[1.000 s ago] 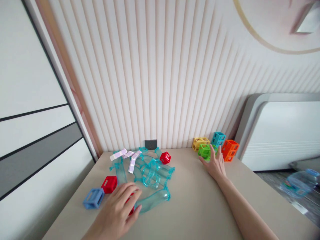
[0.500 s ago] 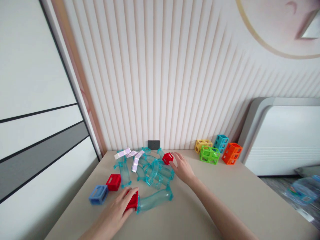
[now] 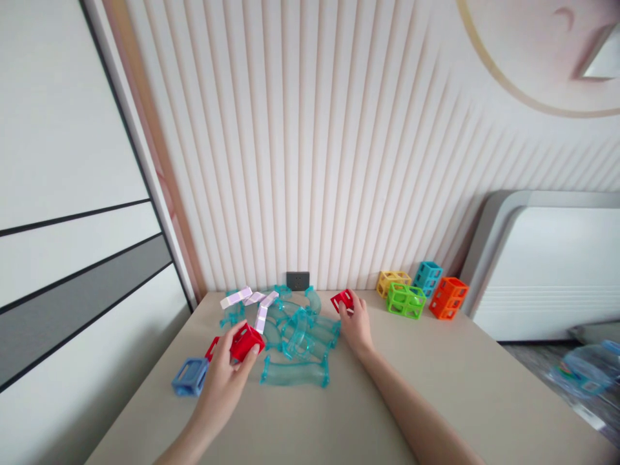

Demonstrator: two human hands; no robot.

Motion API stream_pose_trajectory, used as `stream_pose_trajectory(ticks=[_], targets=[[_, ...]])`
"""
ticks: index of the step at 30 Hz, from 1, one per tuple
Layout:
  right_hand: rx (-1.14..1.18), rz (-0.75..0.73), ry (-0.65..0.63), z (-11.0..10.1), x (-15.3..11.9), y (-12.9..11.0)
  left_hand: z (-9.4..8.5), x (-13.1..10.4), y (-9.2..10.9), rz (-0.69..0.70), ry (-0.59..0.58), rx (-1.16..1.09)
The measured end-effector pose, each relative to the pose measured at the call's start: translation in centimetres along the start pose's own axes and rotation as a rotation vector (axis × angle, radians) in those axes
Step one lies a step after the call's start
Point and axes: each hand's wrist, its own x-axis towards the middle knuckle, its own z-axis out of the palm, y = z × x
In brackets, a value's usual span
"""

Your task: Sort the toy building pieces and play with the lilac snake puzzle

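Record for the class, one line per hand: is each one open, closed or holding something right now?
Left hand: closed, holding a red block.
Right hand: closed, holding a second red block.

One red hollow block (image 3: 248, 342), with openings in its sides, is held tilted in the left hand (image 3: 227, 368). A second red block (image 3: 341, 301), also with window-like openings, is held in the right hand (image 3: 356, 325), farther back over the table (image 3: 484, 381) and well apart from the first.
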Motion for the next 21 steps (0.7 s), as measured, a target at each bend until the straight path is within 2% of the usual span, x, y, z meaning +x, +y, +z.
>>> stream_pose_trajectory(ticks=[3,6,9,11,13,17,21], targets=[[0.108,-0.012,0.024,-0.8,-1.3,-1.2,2.0,0.0,1.5,-0.019,-0.047,-0.122],[0.356,0.008,-0.010,-1.5,-4.0,-2.7,4.6,-0.5,2.6,0.006,-0.085,-0.246],[0.583,0.066,-0.087,-2.1,-7.0,-3.9,6.7,-1.3,2.7,-0.020,-0.196,-0.357],[0.646,0.107,-0.164,-2.4,-8.4,-4.4,7.4,-1.9,2.2,-0.069,-0.258,-0.399],[0.618,0.085,-0.237,-2.8,-9.1,-4.6,7.5,-2.6,1.6,-0.109,-0.291,-0.408],[0.381,-0.135,-0.294,-3.6,-9.7,-5.1,7.2,-3.5,0.8,-0.148,-0.317,-0.387],[0.262,-0.260,-0.304,-3.7,-10.1,-5.6,6.9,-4.2,0.8,-0.069,-0.380,-0.376]])
